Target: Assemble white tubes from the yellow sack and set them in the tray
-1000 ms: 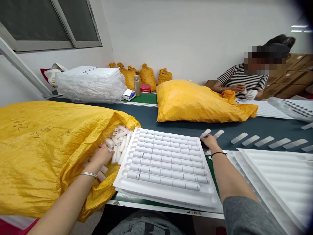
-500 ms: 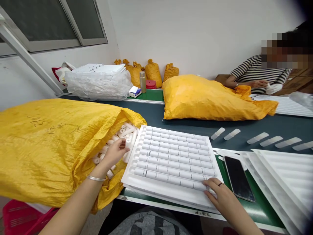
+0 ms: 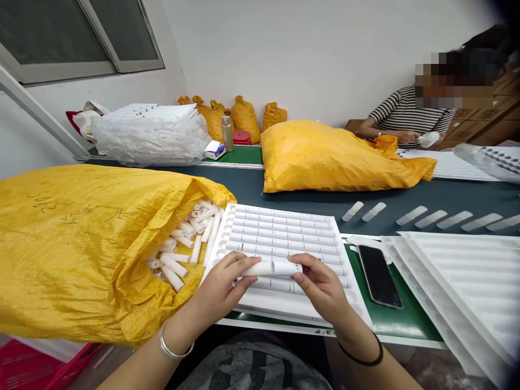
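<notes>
Left grip [image 3: 225, 286] has moved right, grasping a white tube [image 3: 262, 268]. Right grip [image 3: 324, 286] clasps a printed tube [image 3: 283, 268] — ends meeting.

The back of the room is closed off by a plain white wall [image 3: 300, 65]. At the upper left of the frame, a window [image 3: 44, 32] with dark panes is seen, and a pale bar [image 3: 40, 111] is slanted below it. The middle is crossed by a dark work surface [image 3: 244, 183], bordered by green strips [image 3: 249, 155]. Greyish floor [image 3: 95, 374] is glimpsed at lower left.
</notes>
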Action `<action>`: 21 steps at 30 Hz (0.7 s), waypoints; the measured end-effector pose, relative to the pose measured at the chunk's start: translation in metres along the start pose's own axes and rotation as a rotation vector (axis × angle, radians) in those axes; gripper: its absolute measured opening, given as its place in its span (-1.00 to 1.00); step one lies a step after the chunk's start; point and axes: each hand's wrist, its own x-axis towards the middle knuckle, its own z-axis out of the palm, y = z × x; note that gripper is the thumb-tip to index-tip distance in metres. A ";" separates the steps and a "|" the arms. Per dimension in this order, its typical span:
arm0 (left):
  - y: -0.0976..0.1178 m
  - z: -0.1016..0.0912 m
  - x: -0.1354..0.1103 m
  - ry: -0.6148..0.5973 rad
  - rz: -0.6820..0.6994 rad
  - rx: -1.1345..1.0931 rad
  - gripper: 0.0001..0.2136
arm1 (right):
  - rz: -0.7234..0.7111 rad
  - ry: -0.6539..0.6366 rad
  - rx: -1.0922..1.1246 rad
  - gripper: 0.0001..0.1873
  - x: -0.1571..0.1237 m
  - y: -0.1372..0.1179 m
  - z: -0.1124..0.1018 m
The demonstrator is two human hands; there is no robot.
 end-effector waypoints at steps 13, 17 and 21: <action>-0.001 -0.014 -0.002 0.022 -0.300 -0.127 -0.66 | -0.207 -0.016 -0.114 -0.67 0.015 -0.004 -0.005; -0.001 -0.017 0.000 0.073 -0.208 -0.064 -0.73 | -0.168 -0.014 -0.137 -0.72 0.016 -0.005 -0.008; 0.003 -0.018 0.003 0.147 0.043 0.060 -0.71 | -0.048 -0.002 -0.099 -0.76 0.018 -0.007 -0.009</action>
